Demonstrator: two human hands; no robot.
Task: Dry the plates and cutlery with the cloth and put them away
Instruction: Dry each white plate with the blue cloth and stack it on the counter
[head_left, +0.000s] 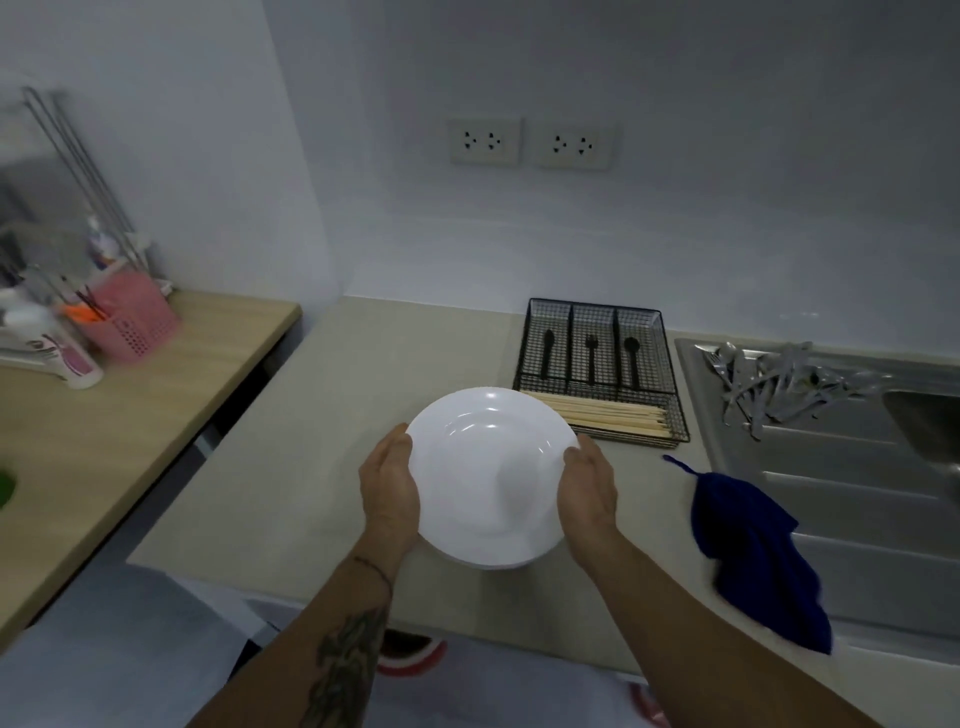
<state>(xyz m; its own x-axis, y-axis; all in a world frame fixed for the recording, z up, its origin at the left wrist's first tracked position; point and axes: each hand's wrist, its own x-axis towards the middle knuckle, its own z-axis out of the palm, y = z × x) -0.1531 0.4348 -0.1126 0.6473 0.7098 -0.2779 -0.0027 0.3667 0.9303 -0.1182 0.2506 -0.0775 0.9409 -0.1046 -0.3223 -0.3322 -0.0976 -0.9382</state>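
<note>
— Gripping the white plate (488, 467) from both sides: your left hand (388, 493) curls round its left rim, thumb on top, and your right hand (589, 491) clasps the right rim the same way. The other fingertips go under the plate, so I cannot tell how they lie there.

— Is it one plate you've got?

— A second rim seems to show under the near edge, so it may be a stack; I can't tell. You hold it above the beige counter (291, 467), near its front edge.

— And round about?

— Just beyond the plate, to the right, sits the black wire cutlery tray (600, 371). Its three far compartments hold one dark utensil each; wooden chopsticks (608, 413) lie across the near compartment. Right of your right hand the blue cloth (753, 551) lies crumpled where the counter meets the steel sink drainer (857, 493). A heap of metal cutlery (769, 384) rests at the drainer's far end.

— On the left?

— A wooden table (104, 441) with a pink basket (132, 319) on it.
</note>
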